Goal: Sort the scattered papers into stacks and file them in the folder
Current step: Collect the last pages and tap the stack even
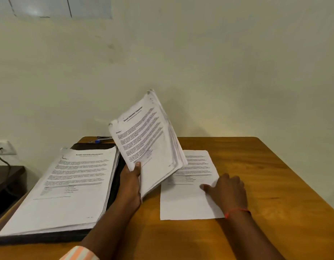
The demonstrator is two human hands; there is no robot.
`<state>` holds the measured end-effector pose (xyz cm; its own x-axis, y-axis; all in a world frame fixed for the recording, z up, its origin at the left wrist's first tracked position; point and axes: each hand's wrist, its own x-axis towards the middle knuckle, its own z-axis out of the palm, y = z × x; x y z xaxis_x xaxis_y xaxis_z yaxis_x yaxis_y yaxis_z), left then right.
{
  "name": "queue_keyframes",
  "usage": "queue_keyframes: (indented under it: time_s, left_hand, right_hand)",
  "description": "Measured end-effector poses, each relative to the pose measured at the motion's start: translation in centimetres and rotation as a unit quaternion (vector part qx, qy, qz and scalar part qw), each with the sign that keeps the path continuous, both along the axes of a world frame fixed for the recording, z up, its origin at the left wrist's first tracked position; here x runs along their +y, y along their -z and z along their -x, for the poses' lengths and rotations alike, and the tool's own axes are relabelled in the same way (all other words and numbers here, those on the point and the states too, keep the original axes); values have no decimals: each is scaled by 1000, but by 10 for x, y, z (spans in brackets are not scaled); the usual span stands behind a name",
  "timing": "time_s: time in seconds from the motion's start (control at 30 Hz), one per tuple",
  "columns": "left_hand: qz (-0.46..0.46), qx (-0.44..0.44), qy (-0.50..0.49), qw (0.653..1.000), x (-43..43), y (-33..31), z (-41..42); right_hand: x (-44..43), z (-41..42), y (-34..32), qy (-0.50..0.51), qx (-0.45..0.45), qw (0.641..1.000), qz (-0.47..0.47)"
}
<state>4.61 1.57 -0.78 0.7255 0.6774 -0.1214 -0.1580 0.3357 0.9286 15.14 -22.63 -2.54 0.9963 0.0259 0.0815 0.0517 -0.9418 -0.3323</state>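
One thick stack of printed white papers lies in the open black folder at the left of the brown wooden table; the left hand pinches a tilted bundle of printed sheets at its lower edge, thumb in front; the right hand rests, fingers loosely spread, on a single printed sheet lying flat to the folder's right.

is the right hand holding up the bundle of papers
No, the left hand grips the bundle; the right hand rests on a single sheet.
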Motion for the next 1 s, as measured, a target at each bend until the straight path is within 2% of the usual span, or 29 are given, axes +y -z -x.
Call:
queue_keyframes:
  time_s: [0.1, 0.2, 0.3, 0.43, 0.53, 0.6, 0.63, 0.73, 0.87, 1.0]
  left_hand:
    - [24, 38, -9, 999, 8, 6, -3]
    - [78, 38, 11, 996, 13, 12, -5]
    - [24, 54, 4, 998, 10, 6, -1]
    - [-68, 38, 51, 996, 1, 0, 4]
    - [-119, 28, 75, 990, -7, -1, 5]
    - [-129, 30, 87, 987, -13, -4, 7]
    - [-131, 31, 91, 987, -16, -4, 7]
    - [-127, 48, 90, 987, -19, -4, 7]
    - [-98, 36, 92, 990, -19, -6, 8]
    - [-114, 12, 84, 990, -21, -8, 10]
  right_hand:
    - [2, 0, -6, -2, 18, 999, -51]
    - [1, 0, -11, -24, 46, 993, -105]
    - [0, -3, -12, -66, 28, 968, -241]
    - [3, 2, -21, -89, -37, 904, -416]
    - [10, 10, -25, -92, 35, 818, -567]
    - [14, 16, -25, -120, 98, 760, -631]
    - [15, 19, -26, -141, 116, 744, -643]
    - [16, 24, -31, -177, 112, 742, -637]
    - [16, 25, -35, -204, 114, 712, -662]
    - [18, 26, -40, -186, 139, 692, -683]
